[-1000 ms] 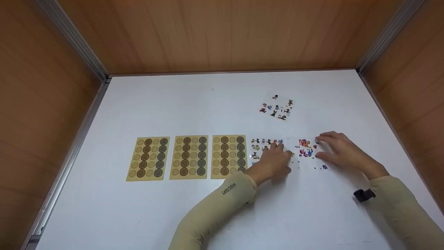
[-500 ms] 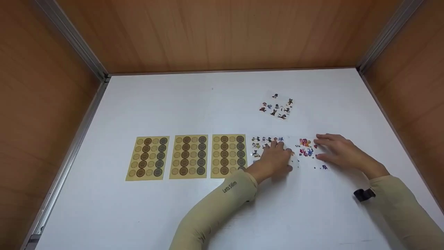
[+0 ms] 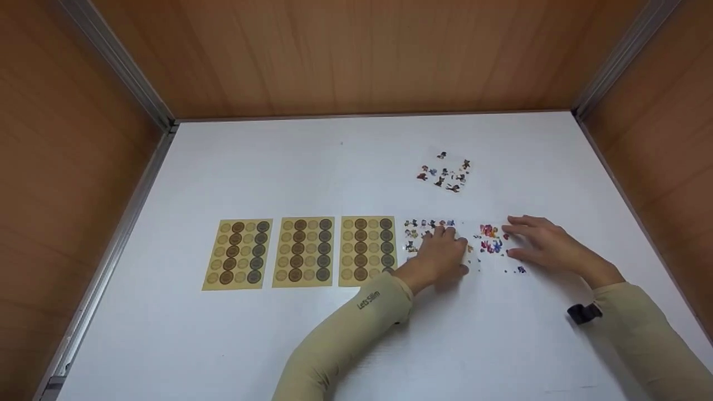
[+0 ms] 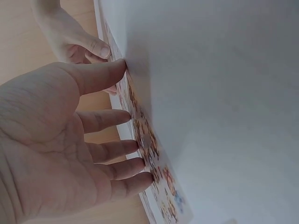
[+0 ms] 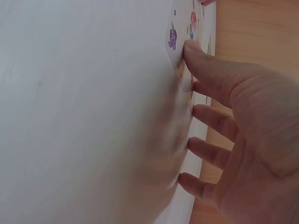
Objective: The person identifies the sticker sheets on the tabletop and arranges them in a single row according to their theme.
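Note:
My left hand [image 3: 437,259] rests its spread fingertips on a clear sticker sheet [image 3: 411,234] printed with small cartoon figures, hiding part of it. In the left wrist view those fingers [image 4: 105,122] are nearly straight, touching the sheet [image 4: 170,186]. To the right lies another clear sheet [image 3: 491,245] with pink, red and blue figures. My right hand [image 3: 548,245] touches its right side with thumb and fingertips. The right wrist view shows the thumb [image 5: 198,58] on the sheet beside a purple figure [image 5: 173,37], the other fingers spread on the white surface.
Three tan sheets of round stickers, a left one [image 3: 238,254], a middle one [image 3: 303,252] and a right one [image 3: 367,250], lie in line on the white table [image 3: 223,345]. Farther back is a tilted clear sticker sheet [image 3: 444,174]. Wooden panels [image 3: 362,55] enclose the table.
My right fingertips have shifted very slightly left over the pink-and-blue sheet. The left hand stays almost still on its sheet.

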